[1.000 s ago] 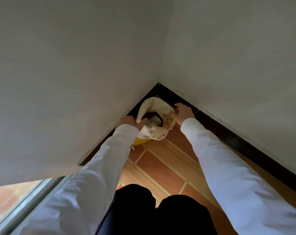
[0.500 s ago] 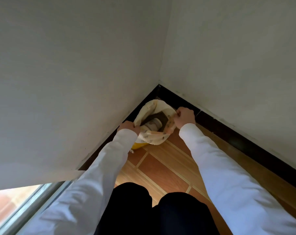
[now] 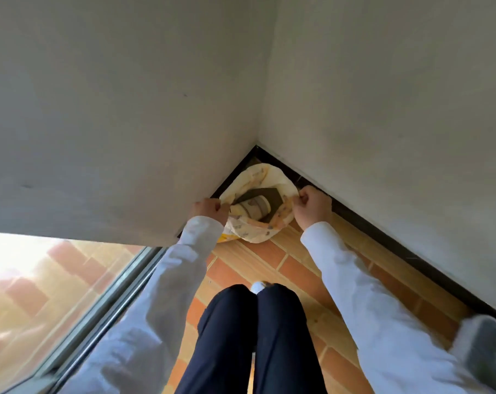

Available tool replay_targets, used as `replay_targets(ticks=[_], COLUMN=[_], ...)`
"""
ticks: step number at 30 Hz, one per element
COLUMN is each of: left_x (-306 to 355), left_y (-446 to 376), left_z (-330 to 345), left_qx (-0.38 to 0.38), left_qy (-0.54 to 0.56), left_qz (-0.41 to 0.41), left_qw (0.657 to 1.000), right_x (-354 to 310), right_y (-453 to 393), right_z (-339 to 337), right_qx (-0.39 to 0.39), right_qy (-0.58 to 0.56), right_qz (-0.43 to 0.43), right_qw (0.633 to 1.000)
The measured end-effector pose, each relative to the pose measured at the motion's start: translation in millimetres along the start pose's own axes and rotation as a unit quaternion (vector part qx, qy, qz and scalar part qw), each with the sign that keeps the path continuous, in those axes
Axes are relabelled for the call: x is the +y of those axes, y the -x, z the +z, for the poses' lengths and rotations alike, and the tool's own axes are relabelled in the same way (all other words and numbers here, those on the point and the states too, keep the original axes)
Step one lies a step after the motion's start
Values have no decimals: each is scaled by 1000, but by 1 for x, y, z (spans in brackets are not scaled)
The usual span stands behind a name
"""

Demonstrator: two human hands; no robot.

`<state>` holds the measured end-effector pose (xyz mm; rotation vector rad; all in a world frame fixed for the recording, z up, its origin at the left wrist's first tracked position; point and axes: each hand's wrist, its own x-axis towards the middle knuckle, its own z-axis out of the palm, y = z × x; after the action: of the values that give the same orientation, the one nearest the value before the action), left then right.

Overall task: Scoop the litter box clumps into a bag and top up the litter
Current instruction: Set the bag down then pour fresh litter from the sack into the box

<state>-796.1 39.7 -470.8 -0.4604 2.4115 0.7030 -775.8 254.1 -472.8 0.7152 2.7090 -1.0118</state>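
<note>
Litter bag [image 3: 258, 231] stands in the floor corner at frame centre, mouth upward. Left hand [image 3: 208, 209] and right hand [image 3: 312, 207] pinch opposite rims, equally near, stretching it sideways between them.

Both arms in white sleeves reach forward and down, wrists apart. The left hand [image 3: 209, 209] and the right hand [image 3: 312, 207] are each curled into a pinch on opposite sides of a bag's rim, knuckles up, dark-trousered legs below.

Window [image 3: 36, 285] glare (blurred, warped edges)
</note>
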Motion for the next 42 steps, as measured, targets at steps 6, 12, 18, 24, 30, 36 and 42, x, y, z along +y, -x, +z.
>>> replay_targets(ticks=[6, 12, 18, 24, 30, 36, 42], left_x=[21, 27, 21, 27, 57, 102, 161], left_y=[140, 247, 318, 363, 411, 473, 539], left_z=[-92, -147, -166, -150, -101, -20, 79], left_qx=[-13, -26, -52, -104, -153, -212, -258], left_qy=[-2, -20, -92, -144, -221, -272, -324], left_qz=[8, 54, 162, 255, 336, 376, 411], left_qw=[1000, 998, 981, 951, 903, 860, 812], right_x=[-61, -85, -78, -44, 0, 65, 149], right_y=[119, 221, 319, 410, 493, 556, 600], right_z=[-115, -185, -214, -219, -235, -264, -316], right_qx=[2, 20, 106, 207, 294, 340, 371], right_qy=[-30, -46, -82, -140, -184, -217, -228], right_qz=[21, 47, 94, 161, 263, 367, 426], right_qw=[999, 998, 987, 955, 900, 838, 793])
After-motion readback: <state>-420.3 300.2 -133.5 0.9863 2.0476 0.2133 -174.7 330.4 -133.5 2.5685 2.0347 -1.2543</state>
